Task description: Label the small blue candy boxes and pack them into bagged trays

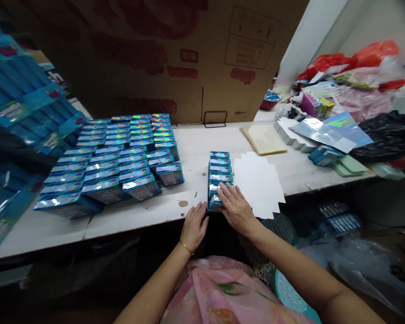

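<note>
A short row of small shiny blue boxes point(220, 169) stands on the white table near its front edge. My right hand point(236, 209) lies on the near end of that row, fingers stretched out over the box tops and partly covering them. Beside the row's near left corner is my left hand point(193, 227), at the table edge, with its fingers extended and nothing seen in them; whether it touches the boxes I cannot tell. Just right of the row, white card sheets point(258, 182) with stepped edges lie overlapping, close to my right hand.
Several columns of blue boxes point(118, 157) fill the table's left side. Behind stands a large cardboard carton point(148, 58). To the right are a yellowish sheet stack point(265, 138), silvery sheets point(334, 130), a black bag point(388, 135) and red bags point(374, 54). Stacked blue packs point(23, 90) rise far left.
</note>
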`<action>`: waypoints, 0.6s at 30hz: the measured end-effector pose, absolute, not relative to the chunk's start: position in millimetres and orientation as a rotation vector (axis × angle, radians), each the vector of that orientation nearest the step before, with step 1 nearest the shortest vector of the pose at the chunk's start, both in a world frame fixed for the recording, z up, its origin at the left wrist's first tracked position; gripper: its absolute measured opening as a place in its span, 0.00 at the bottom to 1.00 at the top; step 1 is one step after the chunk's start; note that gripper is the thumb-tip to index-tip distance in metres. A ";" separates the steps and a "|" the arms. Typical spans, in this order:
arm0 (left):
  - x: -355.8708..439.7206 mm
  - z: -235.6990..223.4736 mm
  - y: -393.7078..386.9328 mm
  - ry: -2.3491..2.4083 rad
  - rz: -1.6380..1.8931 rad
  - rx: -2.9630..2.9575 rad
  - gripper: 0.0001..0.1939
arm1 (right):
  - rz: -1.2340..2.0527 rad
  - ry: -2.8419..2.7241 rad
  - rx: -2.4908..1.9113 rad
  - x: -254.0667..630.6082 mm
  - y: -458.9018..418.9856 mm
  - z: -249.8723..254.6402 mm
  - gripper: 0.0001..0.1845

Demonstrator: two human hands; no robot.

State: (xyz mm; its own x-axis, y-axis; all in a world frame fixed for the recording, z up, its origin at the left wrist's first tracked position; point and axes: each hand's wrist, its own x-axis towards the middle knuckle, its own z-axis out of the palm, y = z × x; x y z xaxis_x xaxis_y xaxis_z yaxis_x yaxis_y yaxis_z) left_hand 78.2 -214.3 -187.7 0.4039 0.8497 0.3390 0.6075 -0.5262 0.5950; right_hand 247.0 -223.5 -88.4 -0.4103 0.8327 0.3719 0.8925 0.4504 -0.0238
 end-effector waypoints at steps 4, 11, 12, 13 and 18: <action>74.0 -180.3 -203.9 1.274 0.913 2.131 0.24 | 0.062 -2.482 -1.288 261.7 -209.2 -83.0 0.33; 82.7 -172.8 -187.7 1.220 0.921 2.209 0.37 | 0.066 -1.564 -1.832 395.3 -125.4 -97.8 0.18; 84.5 -174.4 -186.7 1.226 0.917 2.243 0.37 | 0.029 -1.519 -1.960 416.7 -109.5 -102.8 0.18; 85.6 -176.4 -185.8 1.227 0.908 2.281 0.36 | -0.012 -1.512 -2.076 436.1 -94.0 -107.2 0.18; 84.1 -183.5 -183.8 1.237 0.857 2.419 0.32 | -0.237 -1.854 -2.467 495.6 -36.3 -116.1 0.29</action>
